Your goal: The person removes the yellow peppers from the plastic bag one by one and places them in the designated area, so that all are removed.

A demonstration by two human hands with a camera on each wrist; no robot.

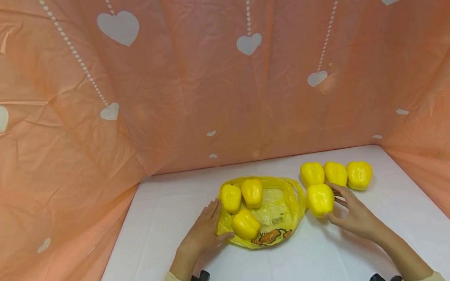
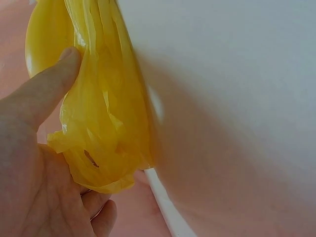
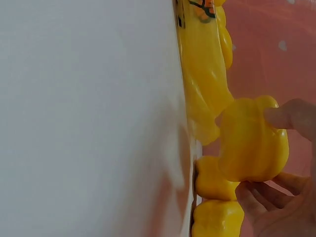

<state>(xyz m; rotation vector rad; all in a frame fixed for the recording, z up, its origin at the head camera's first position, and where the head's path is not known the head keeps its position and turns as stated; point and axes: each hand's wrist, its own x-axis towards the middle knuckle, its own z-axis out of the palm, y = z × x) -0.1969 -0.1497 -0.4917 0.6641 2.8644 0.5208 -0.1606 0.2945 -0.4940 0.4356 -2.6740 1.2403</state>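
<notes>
Yellow bell peppers are spread over the table. Between thumb and fingers, my right hand (image 1: 352,216) holds one bell pepper (image 1: 320,200); in the right wrist view this pepper (image 3: 254,140) is raised off the table. A thin yellow plastic bag (image 1: 274,199) lies spread out, with printing near its front. On its left part sit three bell peppers (image 1: 246,225). My left hand (image 1: 203,229) rests against the bag's left edge, fingers extended. The left wrist view shows its thumb touching the crumpled bag (image 2: 106,108).
Behind the held pepper, three more bell peppers (image 1: 335,174) stand in a row at the back right. The white table (image 1: 138,255) is enclosed by a peach curtain (image 1: 219,81) with white hearts at the back and both sides.
</notes>
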